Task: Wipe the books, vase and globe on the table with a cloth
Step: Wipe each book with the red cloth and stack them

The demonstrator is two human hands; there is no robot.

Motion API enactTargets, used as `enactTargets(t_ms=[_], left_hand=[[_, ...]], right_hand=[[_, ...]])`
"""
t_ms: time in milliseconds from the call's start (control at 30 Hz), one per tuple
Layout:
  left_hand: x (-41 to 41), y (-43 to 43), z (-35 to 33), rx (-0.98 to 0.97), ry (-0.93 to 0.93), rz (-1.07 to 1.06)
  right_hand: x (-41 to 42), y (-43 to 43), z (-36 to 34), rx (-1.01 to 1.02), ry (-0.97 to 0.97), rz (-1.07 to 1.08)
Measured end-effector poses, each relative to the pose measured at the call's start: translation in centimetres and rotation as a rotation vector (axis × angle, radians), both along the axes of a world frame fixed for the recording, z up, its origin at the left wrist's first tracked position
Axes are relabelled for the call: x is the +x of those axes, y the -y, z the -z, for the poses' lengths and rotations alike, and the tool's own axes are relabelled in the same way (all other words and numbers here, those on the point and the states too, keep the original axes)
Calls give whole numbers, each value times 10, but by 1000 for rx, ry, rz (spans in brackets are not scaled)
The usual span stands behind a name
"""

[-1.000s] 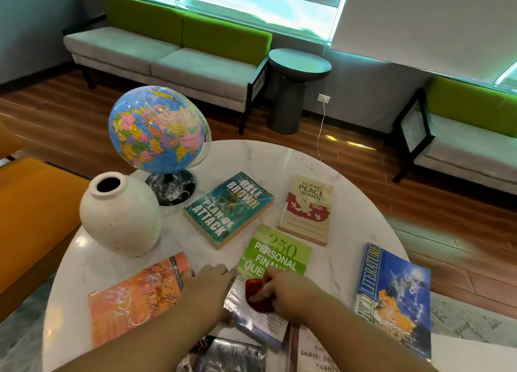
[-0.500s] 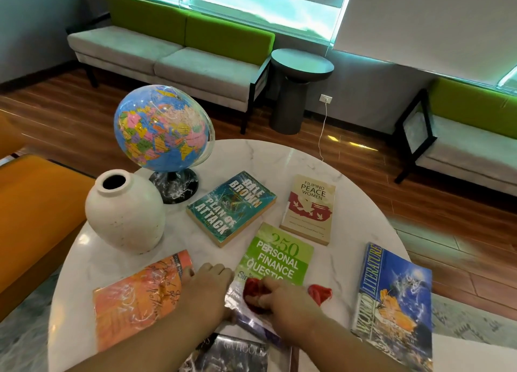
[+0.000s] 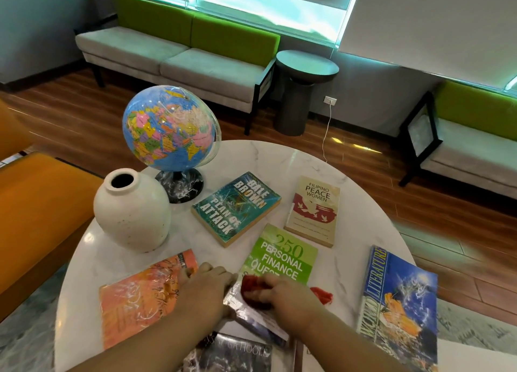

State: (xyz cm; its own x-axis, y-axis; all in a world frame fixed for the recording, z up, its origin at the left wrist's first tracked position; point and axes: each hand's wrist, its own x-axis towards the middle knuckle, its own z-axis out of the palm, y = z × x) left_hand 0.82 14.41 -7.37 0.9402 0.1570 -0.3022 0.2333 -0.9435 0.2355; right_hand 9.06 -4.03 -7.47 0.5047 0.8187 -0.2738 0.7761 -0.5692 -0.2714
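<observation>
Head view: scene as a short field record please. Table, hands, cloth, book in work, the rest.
table: round white marble top
left hand: fingers flat, at the left edge of the green book, over a corner of the orange book
right hand: grips the red cloth, pressing it on the green book
cloth shape: bunched, one end trails onto the table at right
not in hand: vase, globe, teal book, beige book, blue book

red cloth (image 3: pixel 252 287) tail comes loose
a second ago the cloth was bunched wholly under the right hand (image 3: pixel 285 299); now one end trails out onto the table (image 3: pixel 344 261) to that hand's right.
</observation>
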Motion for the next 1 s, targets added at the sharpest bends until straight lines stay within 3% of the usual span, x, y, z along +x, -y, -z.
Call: enactTargets(t_ms=[67,200,333,500,633,800,1000], left_hand=[[0,-1,1,-1,1,-3],[2,-4,1,28,-15,28],[3,-6,0,29,-18,56],[2,-7,3,35,14,42],[3,-6,4,17,14,33],[5,-7,4,5,1,14],[5,-6,2,22,16,57]], right_hand=[[0,-5,4,6,19,73],[-22,-17,1,-12,-72,-87],[-3,-21,-2,-11,-8,32],[-21,-30,-4,-48,-102,-106],[-2,-30,-5,-28,-39,25],[-19,-33,-3,-82,-68,-86],[-8,-24,-12,-104,-18,3]])
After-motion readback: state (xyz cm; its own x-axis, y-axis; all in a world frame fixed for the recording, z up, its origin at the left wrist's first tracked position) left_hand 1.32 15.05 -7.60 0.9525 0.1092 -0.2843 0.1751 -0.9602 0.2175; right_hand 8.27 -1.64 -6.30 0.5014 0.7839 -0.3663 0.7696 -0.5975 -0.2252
